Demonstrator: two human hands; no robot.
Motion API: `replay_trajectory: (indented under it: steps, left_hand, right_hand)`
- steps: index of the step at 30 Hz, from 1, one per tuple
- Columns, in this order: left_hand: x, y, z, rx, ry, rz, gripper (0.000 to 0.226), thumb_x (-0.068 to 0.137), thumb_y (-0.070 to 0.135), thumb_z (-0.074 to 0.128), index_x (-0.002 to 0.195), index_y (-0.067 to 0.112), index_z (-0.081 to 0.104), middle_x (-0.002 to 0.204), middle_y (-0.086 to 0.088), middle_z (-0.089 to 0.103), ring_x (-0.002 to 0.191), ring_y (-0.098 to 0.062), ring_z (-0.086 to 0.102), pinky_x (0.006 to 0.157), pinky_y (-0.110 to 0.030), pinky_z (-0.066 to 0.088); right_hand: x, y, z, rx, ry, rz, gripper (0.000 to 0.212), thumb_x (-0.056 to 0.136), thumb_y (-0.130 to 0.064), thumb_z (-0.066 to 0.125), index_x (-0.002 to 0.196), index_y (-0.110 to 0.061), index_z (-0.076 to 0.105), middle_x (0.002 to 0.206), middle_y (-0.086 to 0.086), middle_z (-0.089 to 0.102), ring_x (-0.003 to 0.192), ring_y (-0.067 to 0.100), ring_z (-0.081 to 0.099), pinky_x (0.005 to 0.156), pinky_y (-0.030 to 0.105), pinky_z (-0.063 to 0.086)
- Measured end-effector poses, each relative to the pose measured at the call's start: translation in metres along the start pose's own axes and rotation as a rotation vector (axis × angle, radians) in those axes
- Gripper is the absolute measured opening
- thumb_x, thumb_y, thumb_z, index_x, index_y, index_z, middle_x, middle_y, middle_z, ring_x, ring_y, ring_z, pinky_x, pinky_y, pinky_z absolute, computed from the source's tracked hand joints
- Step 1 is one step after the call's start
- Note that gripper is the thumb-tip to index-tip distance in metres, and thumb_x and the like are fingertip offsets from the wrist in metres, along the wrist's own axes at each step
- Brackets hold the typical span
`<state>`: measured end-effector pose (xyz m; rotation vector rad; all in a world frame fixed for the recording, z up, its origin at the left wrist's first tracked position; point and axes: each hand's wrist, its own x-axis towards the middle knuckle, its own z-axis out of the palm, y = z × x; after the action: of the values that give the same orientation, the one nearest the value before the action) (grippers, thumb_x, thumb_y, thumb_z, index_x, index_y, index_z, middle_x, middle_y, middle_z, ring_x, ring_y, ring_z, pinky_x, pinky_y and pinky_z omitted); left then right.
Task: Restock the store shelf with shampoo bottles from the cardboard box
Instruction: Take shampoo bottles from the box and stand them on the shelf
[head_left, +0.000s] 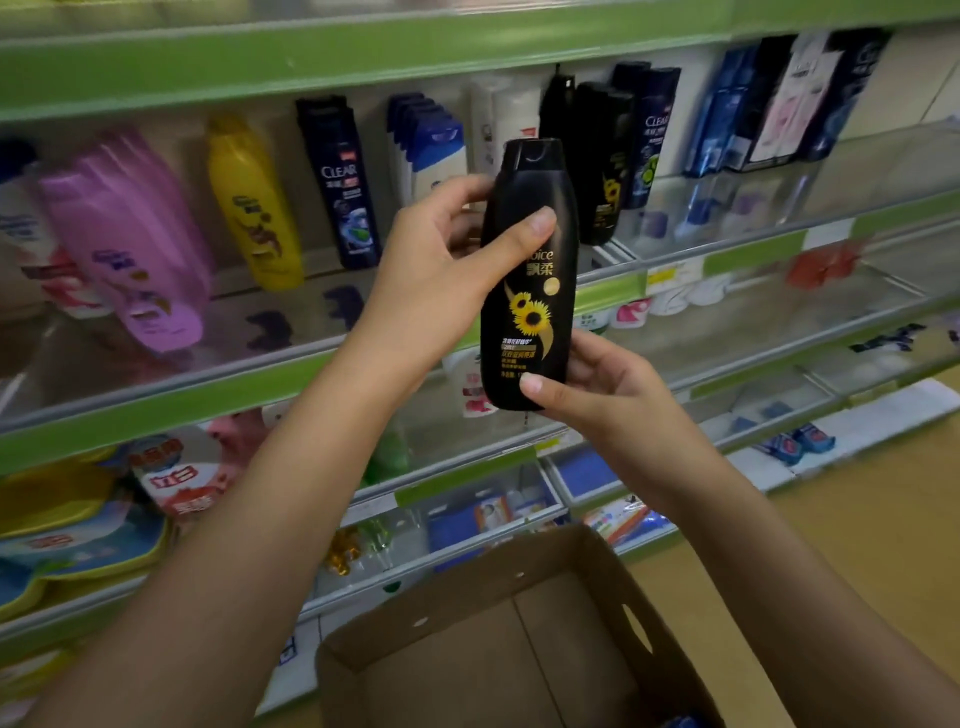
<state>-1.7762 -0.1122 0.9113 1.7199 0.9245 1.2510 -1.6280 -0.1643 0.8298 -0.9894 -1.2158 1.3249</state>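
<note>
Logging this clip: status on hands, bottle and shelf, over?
Left hand and right hand both grip the black shampoo bottle, upright, short of the shelf. Matching black bottles stand behind. Cardboard box below. Nothing blocking.

Both hands hold black bottle (upright).

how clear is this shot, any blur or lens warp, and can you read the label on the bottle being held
Head view: the black shampoo bottle held by both hands is sharp, its sunflower label readable; the pink bottles at far left are smeared with blur; the wide lens bows the green shelf edge; lighting is soft and even, and the clear shelf guards give pale reflections.
</note>
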Motion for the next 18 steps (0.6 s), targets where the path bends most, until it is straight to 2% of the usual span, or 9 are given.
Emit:
replay_trajectory:
  steps: [5,9,14,18]
  left_hand:
    - [0.039,-0.003,0.057,0.067,0.034,0.028,0.033,0.086,0.026,0.068,0.117,0.017,0.060,0.104,0.005,0.069,0.095,-0.003,0.066,0.083,-0.023,0.054]
    - [0.078,-0.009,0.107,0.115,0.117,0.025,0.027,0.087,0.022,0.066,0.114,0.018,0.060,0.107,0.007,0.067,0.096,0.001,0.063,0.081,-0.015,0.050]
    - [0.125,-0.024,0.153,0.201,0.273,0.022,0.029,0.088,0.022,0.066,0.115,0.015,0.061,0.108,0.004,0.066,0.100,-0.005,0.061,0.092,-0.027,0.050]
    - [0.152,-0.034,0.171,0.277,0.348,0.022,0.032,0.087,0.025,0.065,0.116,0.012,0.063,0.108,-0.002,0.067,0.098,-0.012,0.064,0.090,-0.033,0.052]
  right_hand:
    - [0.024,-0.008,-0.064,-0.025,0.000,-0.017,0.039,0.083,-0.007,0.068,0.121,-0.015,0.062,0.118,0.005,0.070,0.111,0.018,0.066,0.101,0.034,0.049]
    - [0.059,-0.018,-0.124,-0.069,-0.018,-0.029,0.038,0.082,-0.001,0.070,0.116,-0.016,0.064,0.113,0.003,0.071,0.103,0.015,0.069,0.092,0.027,0.053]
    - [0.109,-0.027,-0.182,-0.203,-0.042,-0.072,0.041,0.078,-0.007,0.076,0.115,-0.019,0.061,0.107,0.001,0.070,0.096,0.015,0.070,0.089,0.030,0.054]
    - [0.143,-0.028,-0.211,-0.261,-0.060,-0.097,0.040,0.075,-0.008,0.079,0.109,-0.016,0.059,0.101,0.002,0.070,0.092,0.015,0.069,0.085,0.027,0.055]
